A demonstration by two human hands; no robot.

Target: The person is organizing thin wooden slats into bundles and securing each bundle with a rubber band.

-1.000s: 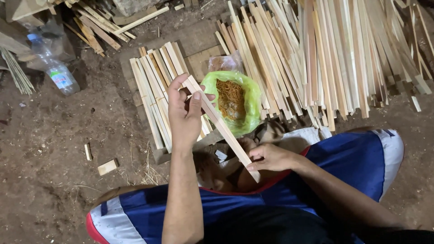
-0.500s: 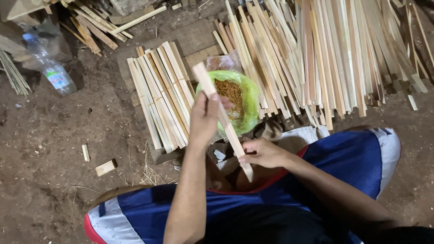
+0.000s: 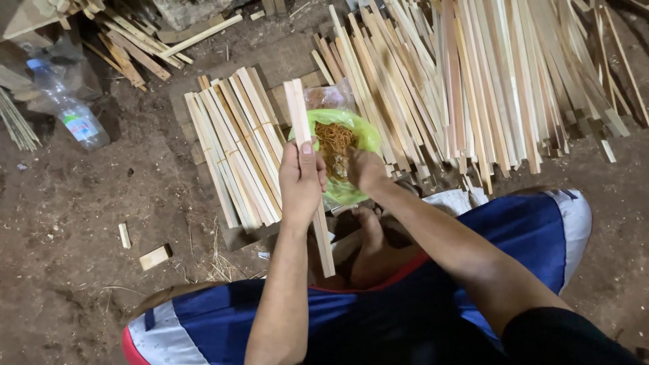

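My left hand [image 3: 301,181] grips a long pale wooden stick [image 3: 297,111] near its middle, holding it almost upright in the view, its lower end over my lap. My right hand [image 3: 364,169] reaches into a green plastic bag [image 3: 365,135] of orange-brown noodles [image 3: 332,138] lying on the ground; its fingertips are in the noodles, and I cannot tell whether they hold any. A neat stack of cut sticks [image 3: 233,145] lies just left of the left hand. I sit with blue shorts [image 3: 487,230] and a bare foot [image 3: 368,236] below the hands.
A large pile of long wooden slats [image 3: 487,74] fills the upper right. A plastic water bottle [image 3: 71,115] lies at the left on dirt ground. Loose sticks [image 3: 128,47] lie at the upper left, and small wood offcuts [image 3: 154,257] at the lower left.
My right hand let go of the stick's lower end and moved up into the green bag. My left hand turned the stick from a slant to nearly vertical.
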